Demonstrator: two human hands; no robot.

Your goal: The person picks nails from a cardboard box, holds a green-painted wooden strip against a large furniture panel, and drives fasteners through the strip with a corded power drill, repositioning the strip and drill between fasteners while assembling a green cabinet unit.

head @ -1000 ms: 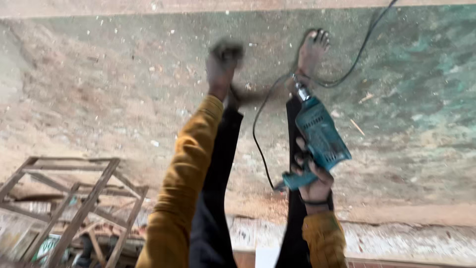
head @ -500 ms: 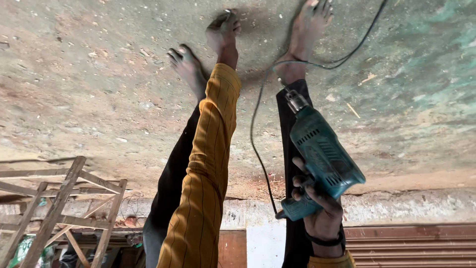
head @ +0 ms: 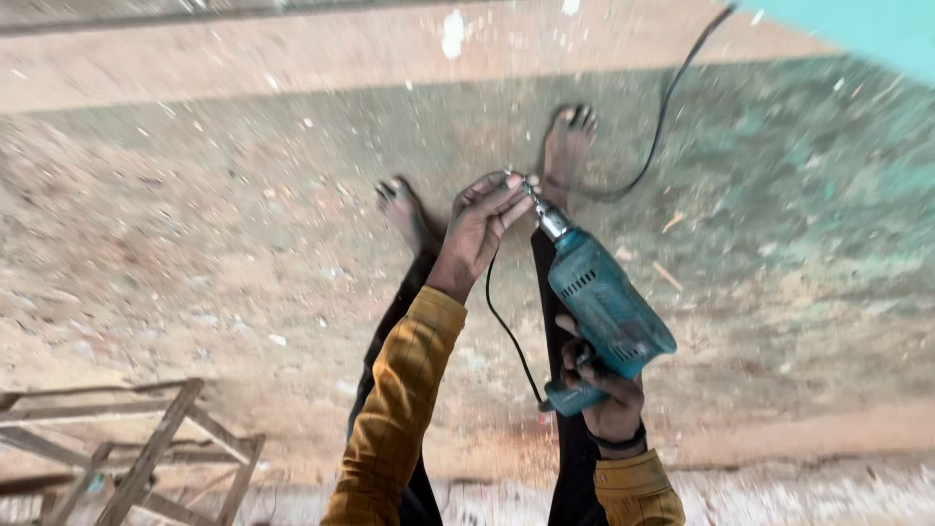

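Presently, seen from the head camera looking down:

Right hand: the right hand is gripping the handle of the electric drill, fingers wrapped closed around it, a dark band sitting at the wrist.

Electric drill: teal-bodied, it is pointing up and away from the person, tilted toward the left, its metal chuck leading.

Left hand: the left hand is reaching forward with its fingertips pinching together at the tip of the chuck; whether a bit is sitting between them is too small to tell.

Cord: a black cord is trailing from the bottom of the drill's handle, looping up between the arms, then curving off across the floor toward the top right.

Sleeves: mustard-yellow sleeves are covering both forearms.

Feet: two bare feet are standing on the dusty floor, below the hands.

Floor: sawdust and small wood chips are lying scattered over it.

Wooden frame: a frame of thin wooden slats is lying at the lower left, well apart from the hands.
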